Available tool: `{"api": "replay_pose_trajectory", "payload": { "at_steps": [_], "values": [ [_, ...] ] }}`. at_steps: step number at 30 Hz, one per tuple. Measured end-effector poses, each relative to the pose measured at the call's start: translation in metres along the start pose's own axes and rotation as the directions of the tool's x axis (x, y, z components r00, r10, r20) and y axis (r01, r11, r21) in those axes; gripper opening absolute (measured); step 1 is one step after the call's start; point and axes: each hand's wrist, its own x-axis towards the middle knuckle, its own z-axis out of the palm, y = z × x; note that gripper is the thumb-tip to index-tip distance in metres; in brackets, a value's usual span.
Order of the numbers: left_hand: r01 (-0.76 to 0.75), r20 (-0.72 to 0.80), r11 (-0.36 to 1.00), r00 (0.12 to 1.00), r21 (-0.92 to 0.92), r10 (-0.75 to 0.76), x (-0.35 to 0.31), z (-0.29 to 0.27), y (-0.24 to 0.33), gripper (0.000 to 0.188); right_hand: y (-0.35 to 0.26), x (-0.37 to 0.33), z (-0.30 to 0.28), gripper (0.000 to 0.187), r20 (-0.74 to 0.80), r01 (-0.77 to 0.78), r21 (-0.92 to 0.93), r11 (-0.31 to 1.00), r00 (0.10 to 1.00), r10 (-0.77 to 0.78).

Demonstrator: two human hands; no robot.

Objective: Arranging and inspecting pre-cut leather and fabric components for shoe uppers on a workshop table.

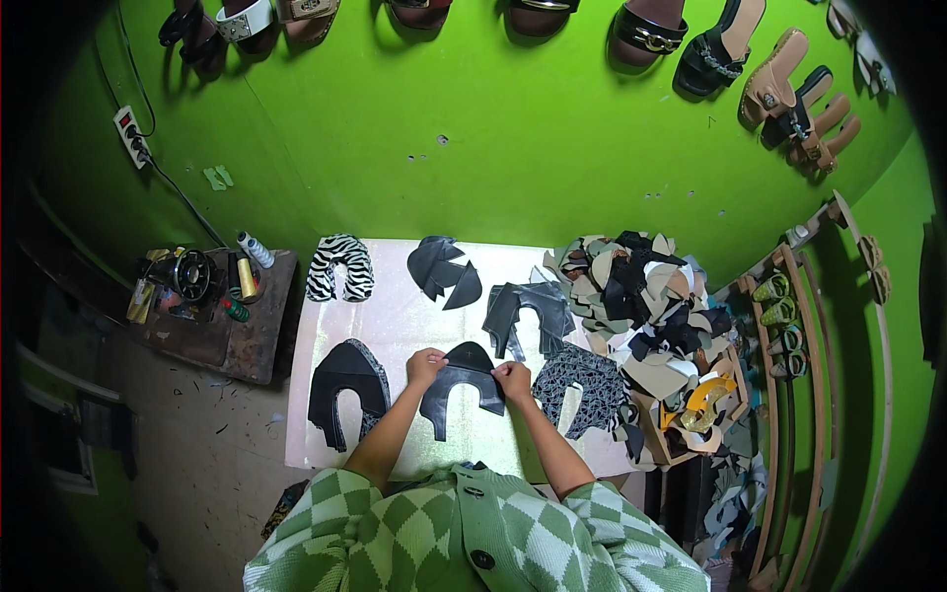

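Observation:
Between my hands, on the pale table (395,306), lies a black U-shaped shoe-upper piece (464,378) with a pointed matte panel across its top. My left hand (427,367) pinches its left edge, where the matte panel meets the shiny part. On the opposite edge, the fingers of my right hand (512,381) are closed too. Left of my left hand is a stack of black U-shaped uppers (333,383) with patterned layers beneath. Patterned black-and-grey uppers (602,390) lie right of my right hand. Shiny black U-shaped pieces (505,314) sit just beyond it.
Farther back are zebra-print uppers (322,271) and black pointed pieces (431,266). A heap of scraps (631,296) spills toward a box with a yellow piece (705,400). A sewing machine (192,276) stands left. Sandals (646,37) hang on the green wall; a wooden rack (817,395) stands right.

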Motion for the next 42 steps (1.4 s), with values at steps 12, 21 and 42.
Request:
{"api": "replay_pose_trajectory", "payload": {
  "at_steps": [12,21,42],
  "values": [
    [0.02,-0.017,1.0,1.0,0.01,-0.02,0.004,0.002,-0.004,0.027,-0.011,0.006,-0.011,0.022,0.08,-0.183,-0.102,0.978,0.978,0.191],
    [-0.011,-0.054,0.999,0.998,0.045,0.014,0.001,0.004,0.002,0.027,-0.005,0.007,-0.009,0.02,0.042,-0.157,-0.13,0.979,0.986,0.164],
    [-0.512,0.079,0.729,0.838,0.454,0.539,-0.05,0.001,0.042,0.017,-0.033,-0.035,0.012,0.031,0.066,0.451,-0.433,0.78,0.879,-0.472]
  ]
}}
